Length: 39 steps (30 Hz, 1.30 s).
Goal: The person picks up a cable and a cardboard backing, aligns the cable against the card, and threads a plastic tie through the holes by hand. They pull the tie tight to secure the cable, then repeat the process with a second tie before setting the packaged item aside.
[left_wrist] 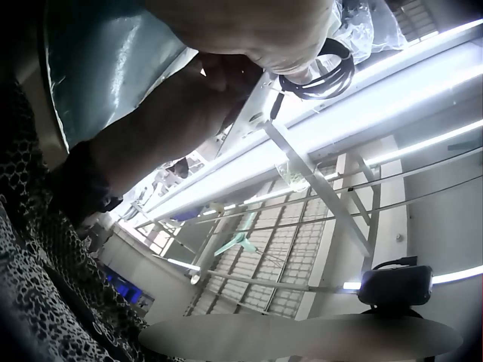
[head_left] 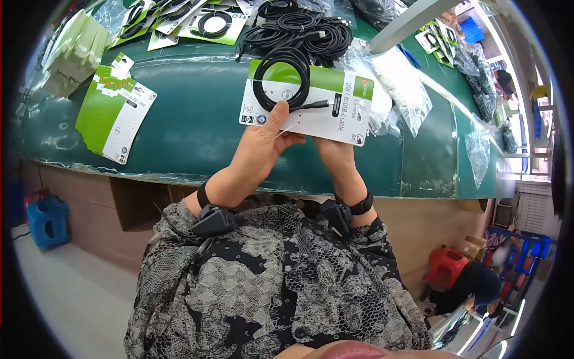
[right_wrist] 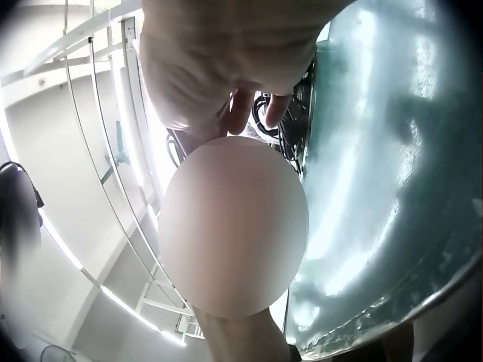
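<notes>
A coiled black USB-C cable lies on the front of a green and white retail card, its plug pointing right. My left hand grips the card's lower edge, its thumb pressed on the bottom of the coil. A thin pale strand shows by that thumb. My right hand reaches up behind the card; the card hides its fingers in the head view. In the right wrist view bent fingertips show below the palm, and I cannot tell what they hold.
A fanned stack of cards lies left on the green table. Behind are a pile of black cables, carded cables and pale sheets. Plastic bags lie right, by a white post.
</notes>
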Motion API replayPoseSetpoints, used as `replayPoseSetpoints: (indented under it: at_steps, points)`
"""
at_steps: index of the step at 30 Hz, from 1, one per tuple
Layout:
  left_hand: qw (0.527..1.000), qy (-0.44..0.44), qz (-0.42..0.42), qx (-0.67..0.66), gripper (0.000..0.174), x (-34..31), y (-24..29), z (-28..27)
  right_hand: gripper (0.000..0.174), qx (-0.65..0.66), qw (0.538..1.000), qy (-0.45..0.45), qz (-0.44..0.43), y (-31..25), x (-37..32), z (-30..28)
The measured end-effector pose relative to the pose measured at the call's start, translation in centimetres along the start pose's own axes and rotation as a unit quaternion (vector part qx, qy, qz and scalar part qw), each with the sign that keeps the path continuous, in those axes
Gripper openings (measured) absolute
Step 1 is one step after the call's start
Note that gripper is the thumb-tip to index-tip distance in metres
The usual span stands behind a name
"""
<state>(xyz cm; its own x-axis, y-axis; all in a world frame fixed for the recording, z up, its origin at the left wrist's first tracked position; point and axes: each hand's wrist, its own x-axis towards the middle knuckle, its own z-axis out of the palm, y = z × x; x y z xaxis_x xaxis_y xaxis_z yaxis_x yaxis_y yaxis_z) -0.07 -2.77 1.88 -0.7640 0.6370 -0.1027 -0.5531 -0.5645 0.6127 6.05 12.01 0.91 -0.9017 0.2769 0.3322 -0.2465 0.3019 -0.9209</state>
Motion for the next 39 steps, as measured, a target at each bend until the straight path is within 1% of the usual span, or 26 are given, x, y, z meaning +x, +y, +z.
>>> replayPoseSetpoints:
  at_steps: [2,3,5,6,7,8,9,11,12,13,14,15,16,17,19,20,23,24,27,28,31,35,36,38,39]
  points:
    - [0.999,0.015,-0.009,0.037,0.04,-0.2,0.3,0.2,0.019,0.011,1.0,-0.018,-0.001,0.6,0.0,-0.1]
    - [0.999,0.014,-0.007,0.036,0.04,-0.3,0.3,0.3,0.022,-0.047,0.996,-0.032,-0.064,1.0,0.1,-0.2]
    - [0.997,0.05,0.01,0.058,0.038,-0.3,0.4,0.5,0.027,-0.161,0.967,-0.06,-0.188,1.0,0.5,-0.4]
    - [0.995,0.068,0.018,0.068,0.037,-0.3,0.5,0.6,0.027,-0.162,0.967,-0.061,-0.189,0.8,0.7,-0.5]
    - [0.995,0.068,0.019,0.068,0.037,-0.3,0.7,0.7,0.029,-0.091,0.991,0.008,-0.101,0.7,0.8,-0.6]
    - [0.995,0.073,0.036,0.06,0.035,-0.3,1.0,0.9,0.031,-0.018,0.997,0.078,-0.011,0.3,1.1,-0.7]
    - [0.994,0.077,0.052,0.051,0.033,-0.2,1.4,0.9,0.033,0.056,0.985,0.146,0.079,-0.1,1.4,-0.7]
    - [0.993,0.083,0.069,0.043,0.032,0.0,1.6,0.6,0.029,-0.004,0.972,0.231,0.031,-0.9,1.9,-3.1]
    - [0.993,0.086,0.064,0.044,0.031,0.2,1.5,0.2,0.029,-0.004,0.972,0.23,0.034,-1.5,1.9,-3.9]
    - [0.993,0.088,0.059,0.046,0.03,0.3,1.2,-0.3,0.027,-0.047,0.963,0.258,-0.054,-2.4,1.9,-4.6]
    - [0.994,0.089,0.052,0.048,0.029,0.5,1.0,-0.5,0.026,-0.09,0.944,0.284,-0.142,-3.3,1.8,-5.0]
    - [0.994,0.087,0.046,0.049,0.029,0.6,0.6,-0.6,0.026,-0.093,0.943,0.288,-0.139,-4.2,1.5,-4.8]
    - [0.994,0.078,0.05,0.052,0.029,0.7,0.3,-0.7,0.028,-0.188,0.953,0.146,-0.189,-5.2,1.2,-4.1]
    - [0.995,0.069,0.056,0.055,0.029,0.7,0.0,-0.6,0.03,-0.276,0.933,-0.003,-0.232,-6.2,1.2,-3.4]
    - [0.995,0.057,0.062,0.059,0.029,0.7,-0.3,-0.7,0.03,-0.405,0.863,-0.114,-0.281,-8.3,2.4,-1.0]
    - [0.993,0.056,0.071,0.073,0.029,0.5,-0.5,-0.7,0.03,-0.405,0.862,-0.112,-0.282,-7.9,2.6,-1.0]
    - [0.989,0.055,0.097,0.101,0.029,0.2,-0.4,-0.7,0.03,-0.368,0.862,-0.083,-0.338,-5.2,2.8,-0.8]
    - [0.99,0.055,0.091,0.093,0.03,0.0,-0.3,-0.6,0.03,-0.365,0.863,-0.084,-0.338,-4.8,2.6,-0.6]
    - [0.993,0.049,0.076,0.08,0.031,-0.2,0.0,-0.1,0.027,-0.34,0.872,-0.049,-0.349,-4.1,2.2,0.0]
    - [0.993,0.042,0.084,0.077,0.032,-0.1,0.1,0.1,0.027,-0.341,0.871,-0.048,-0.349,-4.3,2.3,-0.1]
    - [0.992,0.033,0.096,0.072,0.032,-0.4,0.0,0.4,0.025,-0.398,0.859,-0.067,-0.315,-5.7,2.5,0.1]
    - [0.995,0.011,0.087,0.041,0.033,-0.3,-0.6,0.4,0.025,-0.389,0.867,-0.046,-0.307,-5.1,2.1,0.1]
    - [0.994,0.01,0.097,0.04,0.032,-0.3,-0.9,0.4,0.025,-0.39,0.868,-0.044,-0.305,-4.8,2.0,0.1]
    - [0.993,0.007,0.115,0.038,0.031,-0.4,-1.5,0.3,0.027,-0.366,0.873,-0.017,-0.321,-4.2,1.5,0.0]
    - [0.993,0.006,0.111,0.038,0.031,-0.5,-1.6,0.4,0.028,-0.354,0.876,-0.004,-0.329,-3.9,1.3,-0.1]
